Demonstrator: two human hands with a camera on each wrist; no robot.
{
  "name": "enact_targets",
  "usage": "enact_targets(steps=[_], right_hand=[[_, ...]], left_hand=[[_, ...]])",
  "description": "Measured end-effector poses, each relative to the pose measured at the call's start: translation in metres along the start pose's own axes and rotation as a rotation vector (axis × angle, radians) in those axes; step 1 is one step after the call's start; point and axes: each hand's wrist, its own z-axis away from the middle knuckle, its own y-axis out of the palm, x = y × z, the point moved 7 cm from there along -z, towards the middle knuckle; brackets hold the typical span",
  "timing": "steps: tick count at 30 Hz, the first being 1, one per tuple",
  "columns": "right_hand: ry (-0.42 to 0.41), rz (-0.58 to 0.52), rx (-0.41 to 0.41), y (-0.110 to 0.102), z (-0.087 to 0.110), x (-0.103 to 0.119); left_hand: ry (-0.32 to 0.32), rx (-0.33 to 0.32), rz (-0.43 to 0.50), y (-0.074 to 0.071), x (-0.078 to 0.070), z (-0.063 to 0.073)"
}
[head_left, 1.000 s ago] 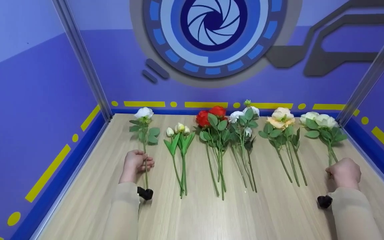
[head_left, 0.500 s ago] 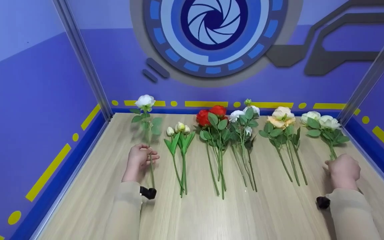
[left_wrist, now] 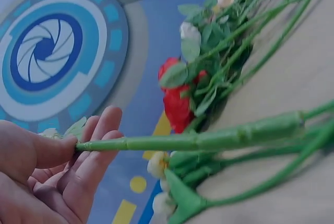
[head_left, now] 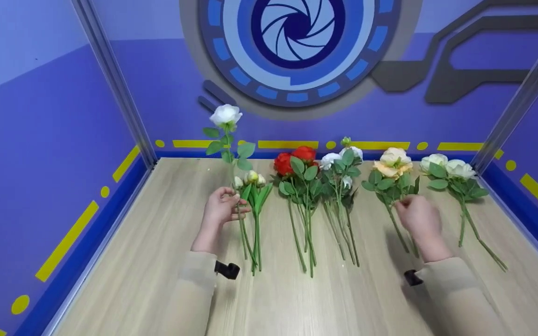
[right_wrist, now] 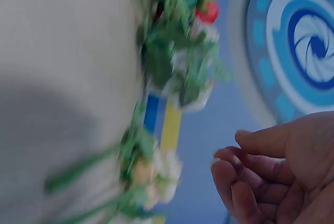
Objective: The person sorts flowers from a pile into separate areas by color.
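Observation:
My left hand [head_left: 222, 207] pinches the stem of a white rose [head_left: 226, 115] between thumb and fingers and holds it raised, its head against the back wall. In the left wrist view the green stem [left_wrist: 209, 140] sticks out from the thumb toward the camera. Just behind that hand lie white tulips [head_left: 252, 178], partly covered by it. My right hand [head_left: 419, 219] is over the stems of the peach flowers [head_left: 392, 163]. Its fingers are loosely curled with nothing between them in the blurred right wrist view.
Red flowers [head_left: 291, 162] and a bunch of small white flowers [head_left: 330, 161] lie mid-table. Pale green-white flowers [head_left: 459, 169] lie at the far right. A blue-purple wall [head_left: 166, 93] rises behind the wooden table [head_left: 297, 303], with side panels left and right.
My left hand has lifted the white rose off the table and carried it right, toward the tulips. The right hand has left the pale green-white flowers' stems and moved left to the peach flowers.

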Motion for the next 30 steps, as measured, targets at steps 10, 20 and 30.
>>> enact_targets(steps=[10,20,30], right_hand=[[-0.14,-0.436,0.226,0.06,0.033,0.095],[-0.296,-0.669,0.41,0.106,0.072,0.149],[-0.268,-0.63,0.333,0.103,0.073,0.136]], left_hand=[[0.064,0.126,0.095,0.061,-0.012,0.015],[0.094,0.246,0.117,0.131,-0.002,0.027],[0.093,0.287,0.129,0.176,0.003,0.034]])
